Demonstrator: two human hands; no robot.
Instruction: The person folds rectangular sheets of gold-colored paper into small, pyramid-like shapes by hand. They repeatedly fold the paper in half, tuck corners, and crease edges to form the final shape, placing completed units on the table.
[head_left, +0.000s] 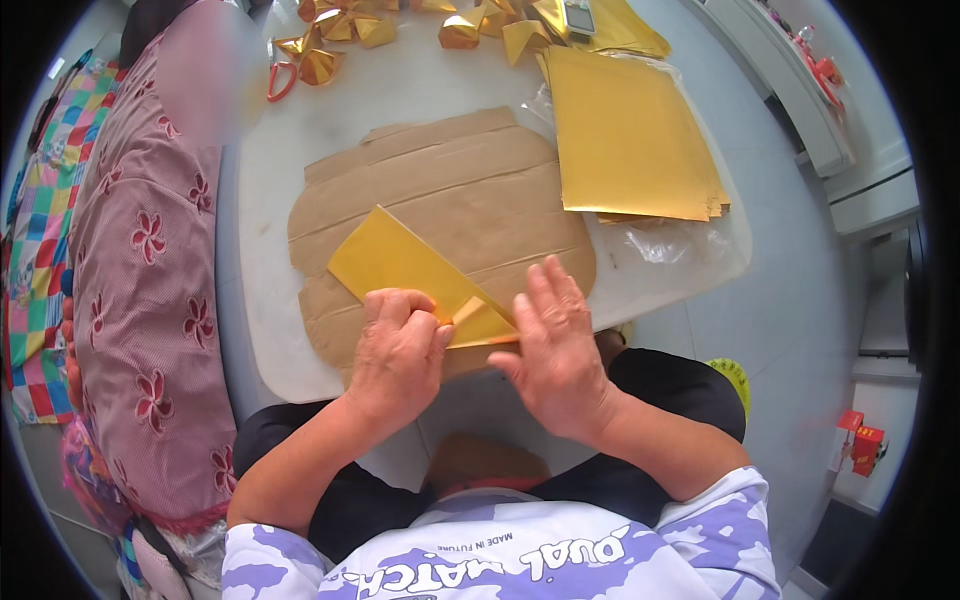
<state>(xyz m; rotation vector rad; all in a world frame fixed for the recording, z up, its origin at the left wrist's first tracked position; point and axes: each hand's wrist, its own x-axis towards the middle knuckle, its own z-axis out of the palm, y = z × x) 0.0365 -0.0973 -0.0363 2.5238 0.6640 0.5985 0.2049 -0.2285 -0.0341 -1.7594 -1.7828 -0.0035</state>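
A folded sheet of gold foil paper (405, 259) lies slantwise before me on a flat piece of brown cardboard (457, 172). Its near right end has a folded-over corner flap, and the tip points towards my right hand. With curled fingers, my left hand (397, 356) grips the paper's near edge beside that flap. My right hand (559, 349) is held with fingers straight and somewhat apart, palm down, next to the pointed tip. Whether it touches the paper I cannot tell. Nothing is gripped in it.
A stack of gold foil sheets (634, 135) lies on plastic wrapping at the right of the white table (270, 300). Several folded gold pieces (321, 66), red-handled scissors (282, 81) and a small device (578, 18) sit at the far side. A pink patterned cover (150, 300) flanks the table's left.
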